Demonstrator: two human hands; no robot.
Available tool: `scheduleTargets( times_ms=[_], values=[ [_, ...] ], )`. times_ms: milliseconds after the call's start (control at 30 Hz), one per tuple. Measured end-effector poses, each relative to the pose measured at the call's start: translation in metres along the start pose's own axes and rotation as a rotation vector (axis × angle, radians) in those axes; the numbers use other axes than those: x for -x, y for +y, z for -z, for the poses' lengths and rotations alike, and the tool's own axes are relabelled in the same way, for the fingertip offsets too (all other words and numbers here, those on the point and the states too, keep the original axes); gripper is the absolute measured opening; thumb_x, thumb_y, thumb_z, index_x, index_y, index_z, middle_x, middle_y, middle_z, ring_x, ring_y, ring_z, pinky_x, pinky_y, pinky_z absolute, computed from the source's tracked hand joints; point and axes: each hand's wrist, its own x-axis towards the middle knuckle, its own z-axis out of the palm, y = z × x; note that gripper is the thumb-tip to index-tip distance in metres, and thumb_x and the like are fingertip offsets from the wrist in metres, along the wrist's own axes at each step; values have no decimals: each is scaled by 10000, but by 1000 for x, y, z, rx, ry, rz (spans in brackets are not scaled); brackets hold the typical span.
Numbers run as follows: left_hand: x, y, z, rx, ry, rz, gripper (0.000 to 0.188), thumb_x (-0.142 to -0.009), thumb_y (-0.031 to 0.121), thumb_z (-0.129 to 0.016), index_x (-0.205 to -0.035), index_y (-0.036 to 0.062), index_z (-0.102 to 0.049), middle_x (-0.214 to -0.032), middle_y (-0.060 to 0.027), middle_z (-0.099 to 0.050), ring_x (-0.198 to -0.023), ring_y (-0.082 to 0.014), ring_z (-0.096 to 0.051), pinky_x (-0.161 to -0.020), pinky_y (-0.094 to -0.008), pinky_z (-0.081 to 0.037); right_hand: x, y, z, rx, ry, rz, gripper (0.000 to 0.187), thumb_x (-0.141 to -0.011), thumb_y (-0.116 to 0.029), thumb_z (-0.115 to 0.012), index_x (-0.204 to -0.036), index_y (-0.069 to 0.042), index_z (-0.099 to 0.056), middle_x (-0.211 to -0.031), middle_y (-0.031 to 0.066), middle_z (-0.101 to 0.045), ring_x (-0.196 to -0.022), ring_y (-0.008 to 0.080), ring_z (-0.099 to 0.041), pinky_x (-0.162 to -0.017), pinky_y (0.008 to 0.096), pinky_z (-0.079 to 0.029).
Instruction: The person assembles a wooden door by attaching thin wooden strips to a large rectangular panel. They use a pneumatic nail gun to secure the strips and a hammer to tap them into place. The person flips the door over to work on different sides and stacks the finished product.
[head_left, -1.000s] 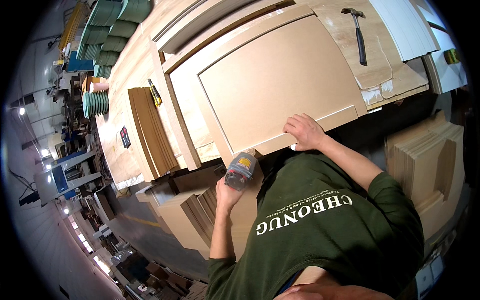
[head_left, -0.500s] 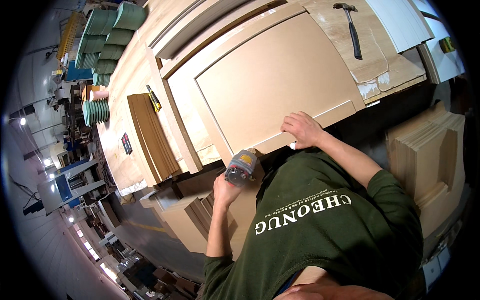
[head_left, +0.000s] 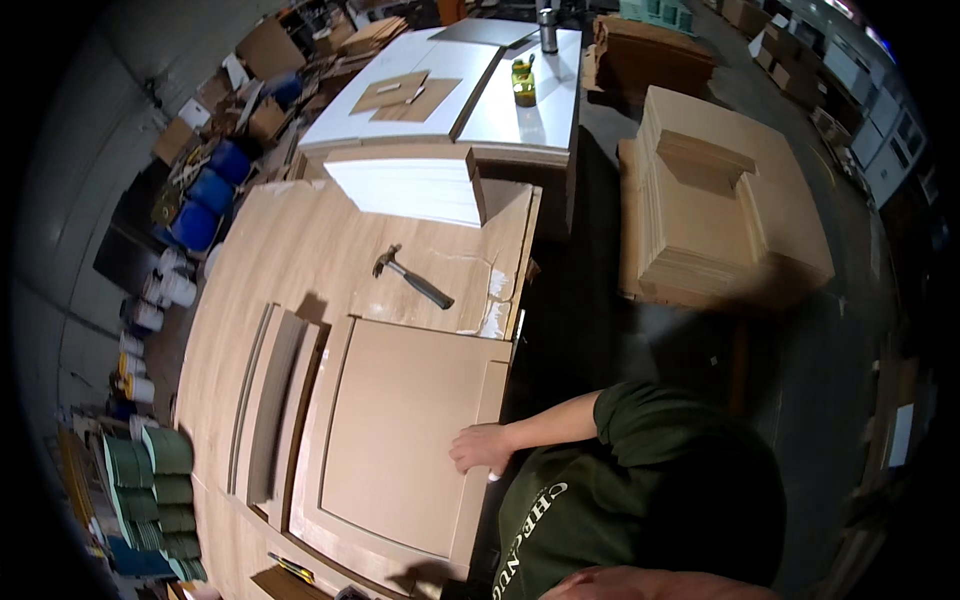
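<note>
My right hand (head_left: 482, 448) is on the near side rail of a tan framed panel like a cabinet door (head_left: 405, 430), which lies flat on the workbench. Its fingers bend over the rail and the thumb, with a white wrap on it, sits at the outer edge, so the hand grips the panel. A narrow frame strip (head_left: 494, 385) runs along that same side. My left hand is out of view. At the bottom edge a dark grey object (head_left: 352, 593) is mostly cut off, too little to name.
Beyond the panel a claw hammer (head_left: 415, 277) lies on the workbench (head_left: 240, 290). Long strips (head_left: 280, 405) stand left of it, with a yellow utility knife (head_left: 290, 568) lower down. White boards (head_left: 410, 185) are at the far end. Stacked tan boards (head_left: 700, 210) stand at right.
The view has swung toward the right and the bench's far end. My left hand and the nail gun it held have left the view. My right hand stays on the panel's edge.
</note>
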Motion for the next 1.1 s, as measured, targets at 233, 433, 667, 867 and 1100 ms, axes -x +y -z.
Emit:
scheduleTargets(
  times_ms=[233, 433, 667, 867, 1100],
  values=[
    [-16, -5, -12, -142, 253, -215, 564, -780, 216, -700, -1255, -32, -527, -1251, -221, -520, -1138, -333, -511, -973, -424, -409, 54, 40, 77, 108, 36, -394, 563, -599, -548, -778, -968, -138, -666, -1039, 83, -598, -1044, 303, -540, -865, 436, -447],
    [-33, -55, -12, -254, 469, -302, 618, -806, 271, -698, -1306, -32, -499, -1381, -241, -456, -1255, -370, -458, -1051, -446, -365, 53, 83, 89, 299, 201, -927, 681, -637, -345, -776, -1191, -16, -558, -1185, 190, -559, -1117, 367, -512, -986, 441, -419],
    [-55, -85, -67, -253, 402, -138, 723, -845, 233, -653, -1412, -60, -315, -1404, -286, -373, -1318, -421, -337, -1110, -458, -281, 19, 79, 93, 261, 225, -1303, 733, -646, -446, -787, -1233, -74, -555, -1252, 178, -502, -1190, 381, -457, -1037, 473, -358],
    [-55, -75, -66, -456, 497, -101, 631, -896, 235, -581, -1394, -63, -332, -1412, -276, -356, -1317, -442, -320, -1090, -499, -303, 10, 79, 83, 201, 262, -1340, 716, -645, -430, -791, -1237, -100, -564, -1277, 172, -479, -1231, 367, -416, -1076, 451, -321],
    [-97, -92, -48, -488, 658, -245, 551, -893, 160, -568, -1368, -47, -383, -1390, -278, -373, -1305, -435, -342, -1089, -493, -306, -1, 73, 63, 156, 371, -1167, 705, -647, -360, -815, -1256, -111, -560, -1237, 130, -505, -1207, 331, -448, -1027, 418, -385]
  ],
)
